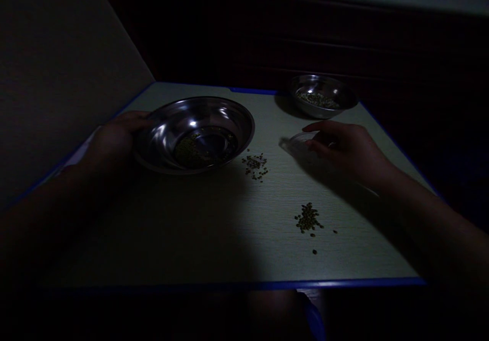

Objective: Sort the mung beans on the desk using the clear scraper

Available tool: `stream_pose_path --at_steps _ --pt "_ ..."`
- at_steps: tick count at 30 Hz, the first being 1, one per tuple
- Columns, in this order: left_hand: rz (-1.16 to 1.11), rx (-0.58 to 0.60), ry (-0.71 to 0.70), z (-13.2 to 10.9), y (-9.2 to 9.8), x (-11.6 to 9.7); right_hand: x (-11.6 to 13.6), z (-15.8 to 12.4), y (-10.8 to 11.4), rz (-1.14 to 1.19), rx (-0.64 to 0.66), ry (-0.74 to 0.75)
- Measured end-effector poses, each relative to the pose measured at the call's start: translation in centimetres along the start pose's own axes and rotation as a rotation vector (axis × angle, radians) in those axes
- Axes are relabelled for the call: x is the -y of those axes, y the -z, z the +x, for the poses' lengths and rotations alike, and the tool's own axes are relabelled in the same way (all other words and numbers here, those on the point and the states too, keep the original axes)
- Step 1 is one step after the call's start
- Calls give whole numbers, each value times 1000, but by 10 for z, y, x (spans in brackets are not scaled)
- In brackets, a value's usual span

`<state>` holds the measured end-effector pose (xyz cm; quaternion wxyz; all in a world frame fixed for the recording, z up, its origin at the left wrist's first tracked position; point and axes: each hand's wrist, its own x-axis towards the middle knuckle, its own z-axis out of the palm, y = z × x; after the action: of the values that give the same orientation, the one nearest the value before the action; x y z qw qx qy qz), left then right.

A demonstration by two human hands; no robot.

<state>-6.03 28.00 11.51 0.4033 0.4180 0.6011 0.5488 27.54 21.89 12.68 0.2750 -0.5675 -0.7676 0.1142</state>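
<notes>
My left hand (pixel 112 139) grips the left rim of a shiny steel bowl (pixel 164 145), which is tilted towards me. Small greenish-brown seeds (pixel 189 150) lie in the bottom of this bowl. My right hand (pixel 344 145) hovers above the table's right side, thumb and index finger curved with a gap between them; I see nothing held there. Just beyond its fingertips is a clear, shallow dish (pixel 300 139), partly hidden by the hand. A loose scatter of seeds and bits (pixel 255 163) lies between the hands. Nearer me is a small pile of seeds (pixel 307 217).
A second steel bowl (pixel 319 111) with pale seeds or grain stands at the table's far right corner. The pale table (pixel 183 249) has a blue edge. A wall (pixel 57 50) rises on the left, and dark furniture stands behind. The light is dim.
</notes>
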Motion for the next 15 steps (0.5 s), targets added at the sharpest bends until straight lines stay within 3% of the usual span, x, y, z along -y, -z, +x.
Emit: stream_pose_path --at_steps 3,6,15 --pt "-45 29 -5 3 2 1 4 6 -12 -6 77 37" --pt "-32 -36 -8 7 5 4 -5 13 -14 -72 41 30" --pt "1 -6 9 5 2 1 -55 18 9 -329 -43 -128"
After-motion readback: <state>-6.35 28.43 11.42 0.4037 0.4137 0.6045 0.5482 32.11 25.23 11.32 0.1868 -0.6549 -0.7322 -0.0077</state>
